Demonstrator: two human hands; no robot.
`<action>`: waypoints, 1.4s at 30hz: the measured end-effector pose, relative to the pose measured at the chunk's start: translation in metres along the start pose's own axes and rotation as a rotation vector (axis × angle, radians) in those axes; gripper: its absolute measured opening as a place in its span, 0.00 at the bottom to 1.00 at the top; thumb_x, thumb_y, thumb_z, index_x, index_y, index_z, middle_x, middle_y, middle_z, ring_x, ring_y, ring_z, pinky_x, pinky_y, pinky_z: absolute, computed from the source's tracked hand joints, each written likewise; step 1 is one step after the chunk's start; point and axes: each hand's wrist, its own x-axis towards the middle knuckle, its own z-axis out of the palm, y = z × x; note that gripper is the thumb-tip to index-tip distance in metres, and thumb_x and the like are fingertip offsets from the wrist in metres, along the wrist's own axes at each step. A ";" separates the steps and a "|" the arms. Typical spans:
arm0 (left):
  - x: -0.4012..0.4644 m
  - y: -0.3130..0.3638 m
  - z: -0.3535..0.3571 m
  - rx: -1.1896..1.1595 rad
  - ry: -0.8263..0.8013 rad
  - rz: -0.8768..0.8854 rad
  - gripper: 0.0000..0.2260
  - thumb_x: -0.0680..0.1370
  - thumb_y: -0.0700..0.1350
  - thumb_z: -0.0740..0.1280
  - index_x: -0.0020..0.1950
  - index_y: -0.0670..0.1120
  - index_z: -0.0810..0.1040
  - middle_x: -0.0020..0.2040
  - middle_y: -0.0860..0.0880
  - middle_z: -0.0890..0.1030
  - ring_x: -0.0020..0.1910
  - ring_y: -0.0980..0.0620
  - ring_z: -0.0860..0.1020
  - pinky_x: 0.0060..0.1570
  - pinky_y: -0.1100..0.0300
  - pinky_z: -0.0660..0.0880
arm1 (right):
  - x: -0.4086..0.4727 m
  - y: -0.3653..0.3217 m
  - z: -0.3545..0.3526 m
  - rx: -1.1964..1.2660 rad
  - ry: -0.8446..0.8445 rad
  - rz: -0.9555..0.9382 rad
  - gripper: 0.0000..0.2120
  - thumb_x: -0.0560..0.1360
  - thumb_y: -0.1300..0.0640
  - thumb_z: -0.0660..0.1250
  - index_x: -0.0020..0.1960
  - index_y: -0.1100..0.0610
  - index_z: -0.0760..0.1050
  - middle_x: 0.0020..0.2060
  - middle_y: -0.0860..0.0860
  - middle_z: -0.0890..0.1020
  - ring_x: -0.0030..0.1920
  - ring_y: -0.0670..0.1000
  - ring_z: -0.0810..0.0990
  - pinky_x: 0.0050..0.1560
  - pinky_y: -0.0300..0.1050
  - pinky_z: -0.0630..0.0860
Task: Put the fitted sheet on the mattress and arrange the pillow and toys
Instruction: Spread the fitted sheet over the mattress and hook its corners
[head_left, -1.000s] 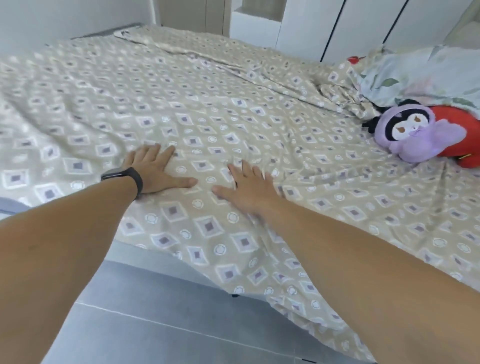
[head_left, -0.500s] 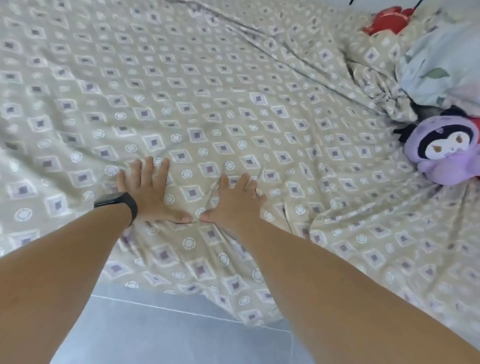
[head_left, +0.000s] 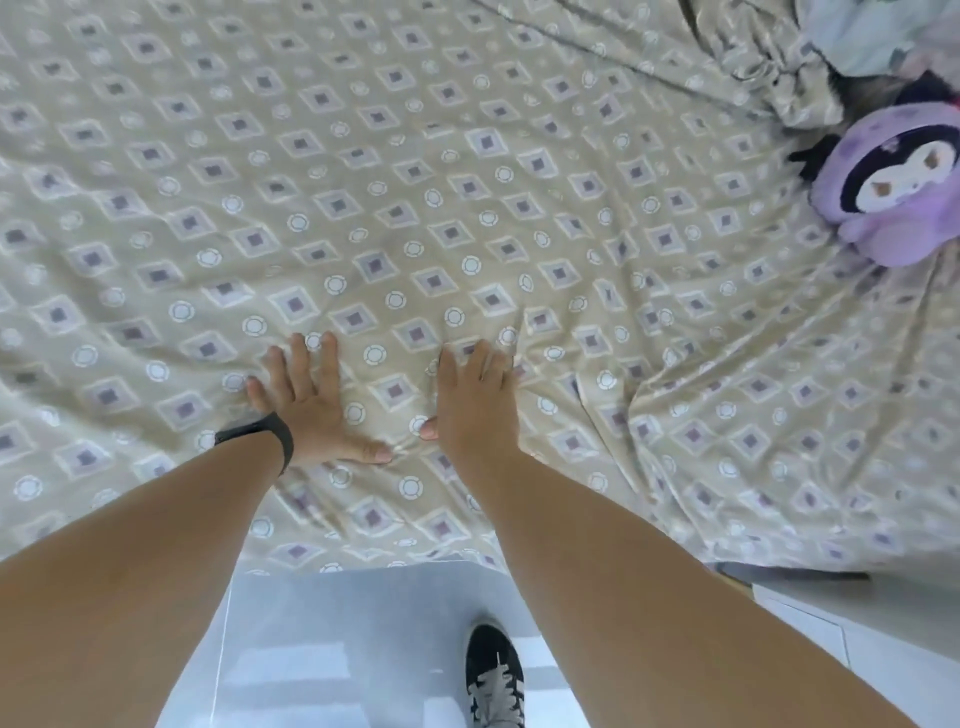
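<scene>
**Flat palms on the patterned sheet**

Fingers (head_left: 298, 364) of my left hand (head_left: 311, 405) are lying straight and a little spread, pressing flat on the beige fitted sheet printed with purple-centred diamonds and white rings (head_left: 467, 218); they are gripping nothing, only bearing down on the cloth. My right hand (head_left: 475, 402) is resting just beside it, palm down too, its fingers straight and closer together, with the thumb tips of both hands nearly meeting over a small pucker of fabric. I am wearing a black band on the left wrist (head_left: 260, 434).

The sheet is spreading across the whole mattress in front of me, its near edge hanging over the side of the bed below my forearms. Creases are fanning out from my right hand toward the right, and a thick bunched fold (head_left: 769, 67) is lying at the top right.

A purple plush toy with a black-and-white face (head_left: 898, 187) is sitting on the sheet at the far right, well apart from my hands. Behind it a pale floral pillow (head_left: 872, 36) is showing at the top right corner, partly cut off by the frame.

Below the bed edge the grey tiled floor (head_left: 322, 649) is showing, and my black lace-up shoe (head_left: 493, 675) is standing on it between my arms
</scene>
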 end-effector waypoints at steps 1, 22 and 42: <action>0.001 -0.001 0.003 -0.001 0.009 0.009 0.74 0.48 0.82 0.67 0.67 0.57 0.14 0.72 0.46 0.18 0.72 0.39 0.21 0.71 0.33 0.31 | -0.005 0.001 0.000 -0.004 0.005 -0.022 0.43 0.78 0.43 0.68 0.81 0.57 0.46 0.77 0.69 0.54 0.76 0.70 0.56 0.75 0.62 0.59; -0.083 -0.093 0.060 0.342 0.200 0.641 0.06 0.82 0.50 0.64 0.48 0.50 0.74 0.47 0.56 0.75 0.51 0.50 0.74 0.42 0.57 0.68 | -0.158 -0.017 0.023 0.068 0.078 -0.250 0.12 0.61 0.65 0.75 0.42 0.55 0.80 0.42 0.53 0.81 0.38 0.54 0.80 0.35 0.43 0.65; -0.088 -0.059 0.054 0.386 0.336 0.519 0.08 0.80 0.48 0.66 0.58 0.50 0.73 0.57 0.51 0.74 0.55 0.48 0.73 0.41 0.53 0.75 | -0.154 0.023 0.021 0.058 0.063 0.071 0.21 0.77 0.63 0.65 0.69 0.57 0.68 0.63 0.54 0.73 0.61 0.58 0.73 0.54 0.52 0.70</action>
